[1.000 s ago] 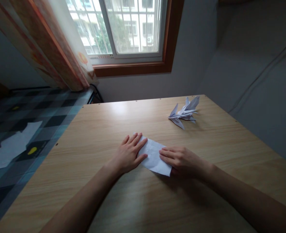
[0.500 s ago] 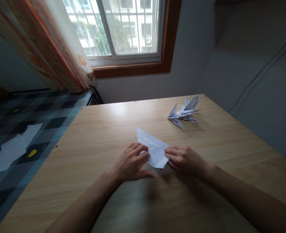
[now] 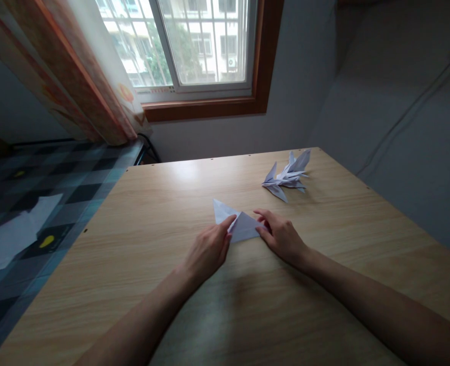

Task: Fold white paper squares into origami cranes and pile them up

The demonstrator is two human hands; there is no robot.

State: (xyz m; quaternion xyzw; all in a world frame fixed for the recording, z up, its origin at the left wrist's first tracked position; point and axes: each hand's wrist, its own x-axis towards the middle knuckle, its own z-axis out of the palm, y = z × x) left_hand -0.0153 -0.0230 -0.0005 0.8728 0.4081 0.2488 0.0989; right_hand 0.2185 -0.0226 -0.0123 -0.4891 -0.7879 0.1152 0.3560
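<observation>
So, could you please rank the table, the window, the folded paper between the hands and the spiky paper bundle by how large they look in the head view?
1. Table
2. Window
3. Folded paper and spiky paper bundle: too alike to rank, and the former lies nearer the camera.

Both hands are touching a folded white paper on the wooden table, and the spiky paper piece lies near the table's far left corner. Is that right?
Not quite: the head view shows the spiky paper piece near the far right corner of the wooden table. The left hand and right hand do both touch the folded white paper.
</observation>
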